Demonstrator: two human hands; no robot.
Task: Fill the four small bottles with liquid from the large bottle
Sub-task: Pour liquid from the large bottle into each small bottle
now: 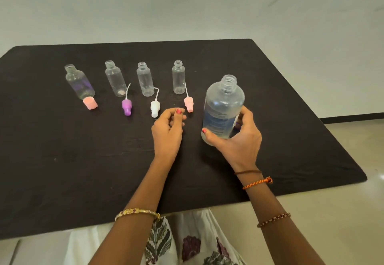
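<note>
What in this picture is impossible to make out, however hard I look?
All from the head view:
- Label text on the large bottle: too small and blurred to read.
- Its base and liquid level: covered by the right hand gripping it; clear liquid in clear plastic.
- Whether the left hand pinches anything: the curled fingers hide it.
- The large bottle's cap: not seen anywhere.
- The speck inside the second small bottle: too small to identify.

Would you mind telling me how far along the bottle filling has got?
Done: all four small bottles stand uncapped, their tops lying in front of them, and the large bottle is open too. In hand: the right hand grips the large bottle, upright; the left hand hovers loosely curled, holding nothing. Left: every small bottle looks empty, so all four fills remain.
</note>
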